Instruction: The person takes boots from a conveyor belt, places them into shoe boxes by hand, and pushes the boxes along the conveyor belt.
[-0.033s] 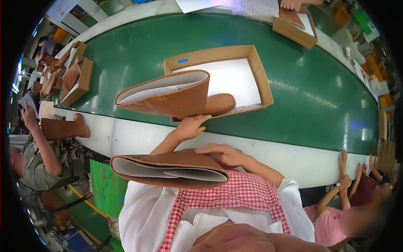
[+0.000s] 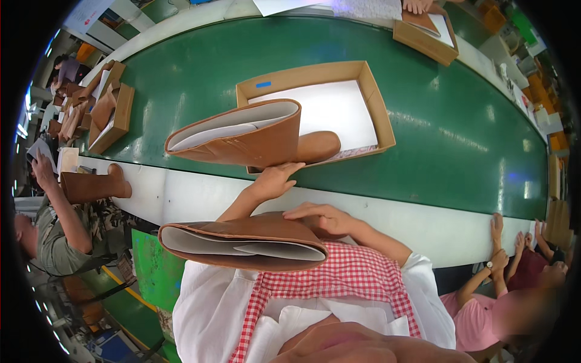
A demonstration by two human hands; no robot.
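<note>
Two tall brown leather boots with white paper in their shafts are in front of me. The far boot (image 2: 278,140) stands over the near left part of an open cardboard box (image 2: 376,100), its toe to the right. My left hand (image 2: 272,183) lies at its near lower side, fingers stretched toward the right and thumb apart. Close to my chest is the near boot (image 2: 242,228), its shaft opening toward me and covering part of my left forearm. My right hand (image 2: 324,219) curls over its foot part; the fingertips are partly hidden.
White paper (image 2: 333,109) lines the box, which sits on a green work surface (image 2: 448,163) with a pale border (image 2: 387,215). Further boxes with boots (image 2: 112,118) stand at the left. Another brown boot (image 2: 97,184) is near a co-worker's arm (image 2: 66,209). Co-workers' hands (image 2: 496,236) show at the right.
</note>
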